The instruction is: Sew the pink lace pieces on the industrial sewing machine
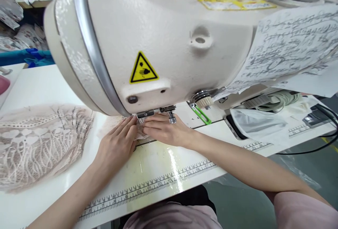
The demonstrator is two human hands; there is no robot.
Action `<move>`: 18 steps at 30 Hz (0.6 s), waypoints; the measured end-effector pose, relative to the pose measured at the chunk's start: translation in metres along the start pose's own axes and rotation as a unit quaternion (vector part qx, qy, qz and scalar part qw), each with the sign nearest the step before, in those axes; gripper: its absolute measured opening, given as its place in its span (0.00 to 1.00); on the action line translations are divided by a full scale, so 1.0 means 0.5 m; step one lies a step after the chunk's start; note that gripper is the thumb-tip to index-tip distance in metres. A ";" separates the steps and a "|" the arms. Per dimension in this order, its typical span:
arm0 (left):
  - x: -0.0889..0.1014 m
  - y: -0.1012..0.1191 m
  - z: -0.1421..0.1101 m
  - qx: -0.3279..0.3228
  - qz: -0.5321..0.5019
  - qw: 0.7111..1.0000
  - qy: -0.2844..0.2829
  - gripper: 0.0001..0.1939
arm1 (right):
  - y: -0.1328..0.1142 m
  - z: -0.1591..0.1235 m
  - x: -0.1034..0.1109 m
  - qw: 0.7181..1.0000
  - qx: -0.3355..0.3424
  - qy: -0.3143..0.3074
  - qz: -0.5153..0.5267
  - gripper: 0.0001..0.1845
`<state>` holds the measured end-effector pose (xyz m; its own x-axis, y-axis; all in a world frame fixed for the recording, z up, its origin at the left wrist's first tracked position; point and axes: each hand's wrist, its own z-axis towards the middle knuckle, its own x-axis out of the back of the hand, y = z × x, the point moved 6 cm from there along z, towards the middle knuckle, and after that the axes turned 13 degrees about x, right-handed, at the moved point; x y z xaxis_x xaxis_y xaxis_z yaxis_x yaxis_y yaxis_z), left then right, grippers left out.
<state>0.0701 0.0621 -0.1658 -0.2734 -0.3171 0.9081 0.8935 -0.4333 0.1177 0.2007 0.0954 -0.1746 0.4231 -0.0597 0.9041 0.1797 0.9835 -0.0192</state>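
Observation:
Under the head of a white sewing machine (169, 45) lies a small piece of pale pink lace fabric (141, 134). My left hand (118, 139) rests flat on its left side, fingers stretched out toward the needle area. From the right, my right hand (166, 128) lies on the same fabric with its fingers extended, their tips close to those of the left. The machine head hides the needle and presser foot. To the left of my left hand, a larger piece of pale lace fabric (39, 144) is spread on the white table (105, 195).
A printed ruler strip (148, 186) runs along the table's front edge. Right of the machine lie a phone (235, 127), a coil of pale cord (277, 101) and black cables (311, 148). Handwritten paper (293, 42) covers the machine arm. A green slotted part (202, 114) sits behind my right hand.

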 end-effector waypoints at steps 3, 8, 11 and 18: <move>-0.001 0.005 0.001 -0.004 0.024 1.000 0.002 0.14 | -0.008 0.001 0.022 0.997 0.002 0.032 -0.076 0.13; -0.003 0.008 -0.001 -0.003 0.035 0.999 0.008 0.14 | -0.005 0.006 0.044 0.991 -0.029 0.035 -0.124 0.15; -0.005 0.008 -0.002 -0.004 0.047 0.999 0.007 0.14 | -0.001 0.004 0.046 0.989 -0.018 0.064 -0.131 0.14; -0.011 0.010 -0.005 -0.014 0.077 0.997 -0.003 0.19 | 0.012 0.000 0.039 0.988 -0.028 0.073 -0.133 0.10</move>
<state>0.0750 0.0596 -0.1712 -0.1314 -0.3768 0.9169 0.9142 -0.4037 -0.0349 0.2101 0.1002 -0.1571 0.4777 -0.3432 0.8087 0.3491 0.9189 0.1838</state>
